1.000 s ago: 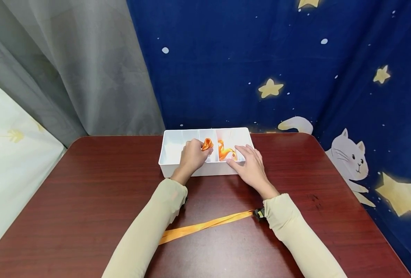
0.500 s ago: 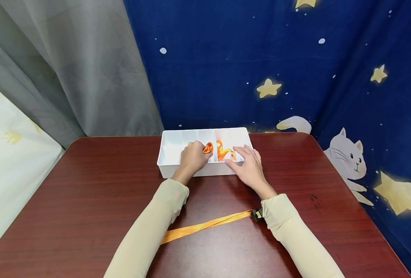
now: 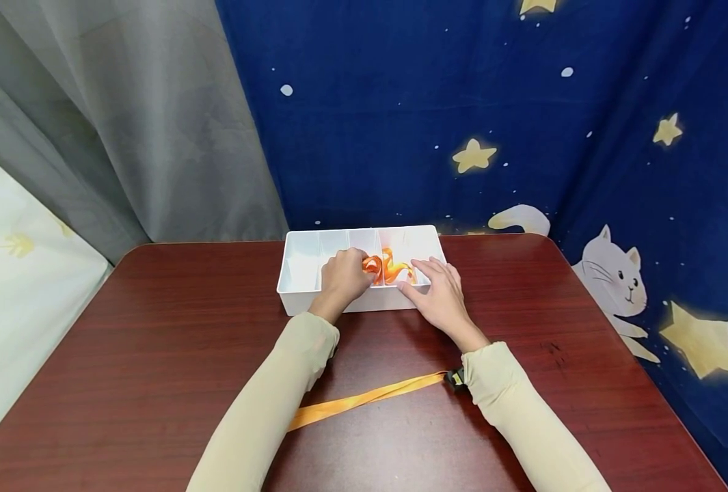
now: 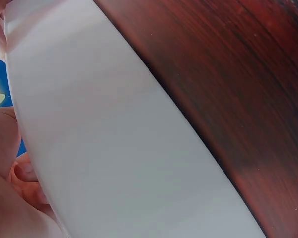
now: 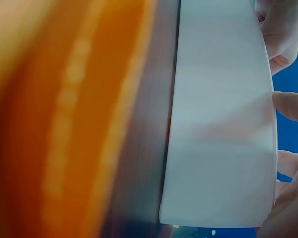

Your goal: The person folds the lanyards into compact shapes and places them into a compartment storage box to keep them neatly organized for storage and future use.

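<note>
Looped orange ribbon (image 3: 373,262): your left hand (image 3: 344,277) pinches it; your spread right hand (image 3: 439,294) seemingly steadies the white rectangular plastic box (image 3: 383,299).

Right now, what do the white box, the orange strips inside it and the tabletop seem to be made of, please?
White box: probably smooth plastic, given its thin, even walls.
Orange strips: likely satiny fabric, since they curl softly and shine.
Tabletop: glossy wood or laminate; reddish grain and reflections fit either.
</note>
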Demonstrator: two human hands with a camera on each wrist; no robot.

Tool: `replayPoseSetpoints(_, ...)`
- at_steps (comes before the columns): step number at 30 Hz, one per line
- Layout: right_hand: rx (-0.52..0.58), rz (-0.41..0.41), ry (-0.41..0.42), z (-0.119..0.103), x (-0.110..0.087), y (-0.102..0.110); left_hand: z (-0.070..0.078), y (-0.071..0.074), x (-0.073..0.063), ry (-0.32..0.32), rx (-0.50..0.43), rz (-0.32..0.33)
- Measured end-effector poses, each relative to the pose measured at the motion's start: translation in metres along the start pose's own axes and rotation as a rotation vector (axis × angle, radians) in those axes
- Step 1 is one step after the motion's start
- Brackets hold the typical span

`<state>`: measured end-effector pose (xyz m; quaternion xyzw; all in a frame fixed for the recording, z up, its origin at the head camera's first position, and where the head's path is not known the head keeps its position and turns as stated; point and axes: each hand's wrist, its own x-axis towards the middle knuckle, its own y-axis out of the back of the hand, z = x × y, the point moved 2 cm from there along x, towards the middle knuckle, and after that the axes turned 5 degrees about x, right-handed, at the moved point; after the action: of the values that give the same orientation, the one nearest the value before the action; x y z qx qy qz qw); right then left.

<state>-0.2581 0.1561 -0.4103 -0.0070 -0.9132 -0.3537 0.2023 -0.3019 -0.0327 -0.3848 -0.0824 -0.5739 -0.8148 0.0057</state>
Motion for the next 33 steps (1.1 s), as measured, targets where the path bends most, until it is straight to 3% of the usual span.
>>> replayPoseSetpoints(17,-0.013,-0.015,0.006,-0.004,0.001,0.0,-0.016,0.013,-0.012,-0.127,-0.132,0.072)
replayPoseSetpoints(28,0.004,-0.064,-0.01,-0.004,0.002,0.006,-0.008,0.032,-0.037,-0.251,-0.24,0.171)
replayPoseSetpoints(33,0.061,-0.089,-0.078,-0.008,0.0,0.013,-0.008,0.04,-0.054,-0.295,-0.284,0.18)
